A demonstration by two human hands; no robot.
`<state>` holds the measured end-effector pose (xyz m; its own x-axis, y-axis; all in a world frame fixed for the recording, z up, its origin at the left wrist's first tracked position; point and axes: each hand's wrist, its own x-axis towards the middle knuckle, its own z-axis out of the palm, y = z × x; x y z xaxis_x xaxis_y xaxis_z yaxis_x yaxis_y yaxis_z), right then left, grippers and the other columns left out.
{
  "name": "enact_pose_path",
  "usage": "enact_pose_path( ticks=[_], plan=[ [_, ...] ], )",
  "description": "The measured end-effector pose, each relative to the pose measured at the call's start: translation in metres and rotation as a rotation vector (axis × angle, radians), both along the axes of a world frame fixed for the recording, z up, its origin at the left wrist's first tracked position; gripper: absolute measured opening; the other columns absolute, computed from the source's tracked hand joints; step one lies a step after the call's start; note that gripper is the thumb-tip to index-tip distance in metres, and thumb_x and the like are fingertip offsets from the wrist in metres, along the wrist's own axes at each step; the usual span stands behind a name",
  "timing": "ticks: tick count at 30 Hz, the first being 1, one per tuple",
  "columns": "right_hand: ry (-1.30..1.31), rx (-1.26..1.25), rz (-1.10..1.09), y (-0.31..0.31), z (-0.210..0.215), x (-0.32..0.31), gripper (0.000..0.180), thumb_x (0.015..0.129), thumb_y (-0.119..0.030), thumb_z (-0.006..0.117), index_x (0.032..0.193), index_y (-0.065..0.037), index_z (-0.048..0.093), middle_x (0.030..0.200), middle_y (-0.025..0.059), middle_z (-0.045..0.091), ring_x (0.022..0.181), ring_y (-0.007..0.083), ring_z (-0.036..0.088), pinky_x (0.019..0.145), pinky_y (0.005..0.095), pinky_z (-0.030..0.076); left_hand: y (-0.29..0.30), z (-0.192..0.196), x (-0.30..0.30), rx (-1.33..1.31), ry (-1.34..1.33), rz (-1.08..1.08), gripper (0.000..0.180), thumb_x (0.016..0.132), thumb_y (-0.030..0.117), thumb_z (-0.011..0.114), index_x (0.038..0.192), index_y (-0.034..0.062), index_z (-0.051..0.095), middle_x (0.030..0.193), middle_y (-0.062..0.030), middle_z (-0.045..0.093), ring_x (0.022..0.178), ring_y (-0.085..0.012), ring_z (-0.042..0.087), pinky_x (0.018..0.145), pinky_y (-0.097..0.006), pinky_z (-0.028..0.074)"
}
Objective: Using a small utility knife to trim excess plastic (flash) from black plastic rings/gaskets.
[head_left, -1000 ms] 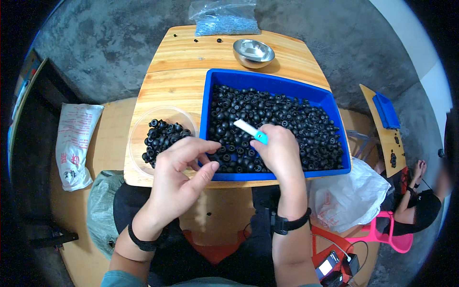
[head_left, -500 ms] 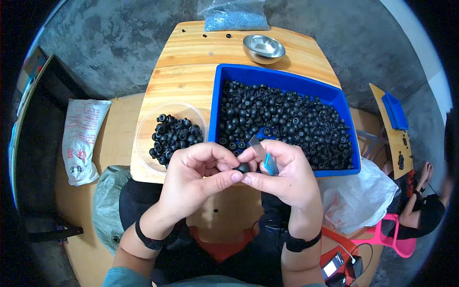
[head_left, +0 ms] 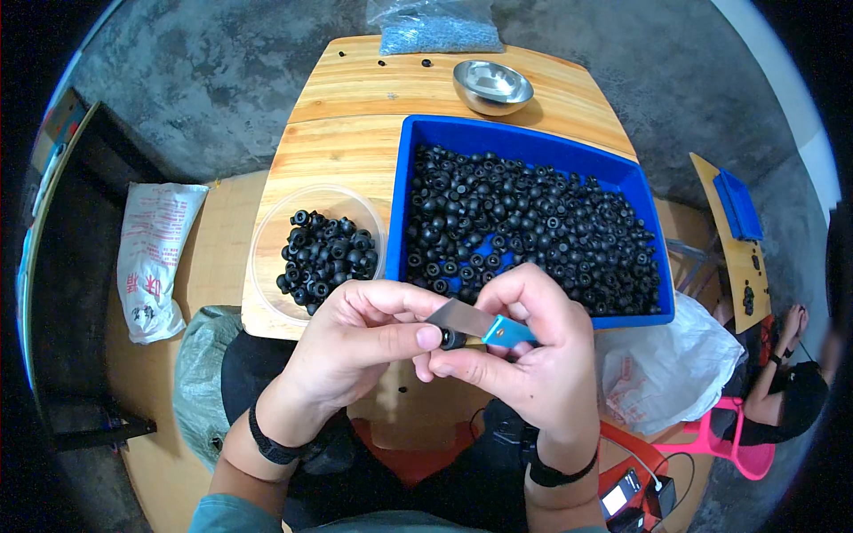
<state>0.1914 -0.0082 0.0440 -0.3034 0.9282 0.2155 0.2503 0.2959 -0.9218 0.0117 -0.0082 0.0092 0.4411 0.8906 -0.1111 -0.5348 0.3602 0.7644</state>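
Above the table's front edge, my left hand [head_left: 346,338] pinches a small round black rubber part [head_left: 452,339] between thumb and fingers, its ringed end facing right. My right hand [head_left: 551,351] is closed around a small knife [head_left: 508,331] with a blue handle. The broad metal blade points left, passing just above the part and close to my left fingertips; whether it touches the part I cannot tell. Behind my hands is a blue tray [head_left: 402,204] holding a heap of similar black parts. A clear round tub [head_left: 259,258] to the left holds a smaller pile.
A steel bowl [head_left: 491,87] and several tiny black pieces stand behind the tray, with a clear bag [head_left: 440,34] at the far edge. Sacks flank the table: white [head_left: 160,258] and green [head_left: 200,382] left, white [head_left: 666,364] right. A person [head_left: 786,391] sits by a pink stool [head_left: 753,455].
The knife has turned from nearly upright to lying leftward over the black part. My left hand has turned the part so that its ringed end shows; my right fingers have drawn back from it.
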Motion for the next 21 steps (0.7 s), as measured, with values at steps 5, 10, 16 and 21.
enact_pose_path(
  ticks=[5, 10, 16, 21],
  plan=[
    [-0.162, 0.097, -0.023, -0.0006, -0.0061, -0.0008, 0.04, 0.065, -0.032, 0.08, 0.071, -0.005, 0.051, 0.058, 0.0089, 0.052, 0.049, 0.0209, 0.055, 0.045, 0.0294, 0.041, -0.0043, 0.0091, 0.0002, -0.06, -0.048, 0.035, 0.023, 0.072, 0.004, 0.065, 0.093, -0.007, 0.062, 0.084, -0.0143, 0.065, 0.07, -0.017, 0.062, 0.066, -0.027, 0.051],
    [-0.2, 0.134, -0.008, -0.0012, -0.0043, -0.002, 0.041, 0.065, -0.036, 0.078, 0.067, -0.005, 0.05, 0.055, 0.0097, 0.048, 0.046, 0.0266, 0.051, 0.043, 0.0329, 0.038, -0.0051, 0.0108, 0.0013, -0.028, -0.014, 0.059, 0.025, 0.071, 0.005, 0.066, 0.092, -0.007, 0.062, 0.085, -0.0142, 0.066, 0.074, -0.018, 0.063, 0.069, -0.027, 0.051],
    [-0.198, 0.128, 0.023, -0.0014, -0.0059, -0.0025, 0.039, 0.068, -0.033, 0.075, 0.065, -0.005, 0.048, 0.057, 0.0111, 0.048, 0.049, 0.0277, 0.052, 0.045, 0.0345, 0.039, -0.0048, 0.0107, 0.001, -0.046, -0.009, 0.047, 0.025, 0.068, 0.005, 0.067, 0.09, -0.0067, 0.063, 0.087, -0.0151, 0.065, 0.078, -0.0185, 0.063, 0.074, -0.027, 0.05],
    [-0.272, 0.193, 0.063, -0.0011, -0.007, -0.0018, 0.037, 0.072, -0.033, 0.071, 0.068, -0.005, 0.049, 0.058, 0.0115, 0.05, 0.052, 0.0284, 0.054, 0.046, 0.0359, 0.041, -0.0058, 0.0096, 0.0027, -0.037, -0.005, 0.072, 0.025, 0.068, 0.007, 0.069, 0.089, -0.0066, 0.063, 0.087, -0.0147, 0.065, 0.078, -0.0184, 0.063, 0.074, -0.027, 0.05]
  ],
)
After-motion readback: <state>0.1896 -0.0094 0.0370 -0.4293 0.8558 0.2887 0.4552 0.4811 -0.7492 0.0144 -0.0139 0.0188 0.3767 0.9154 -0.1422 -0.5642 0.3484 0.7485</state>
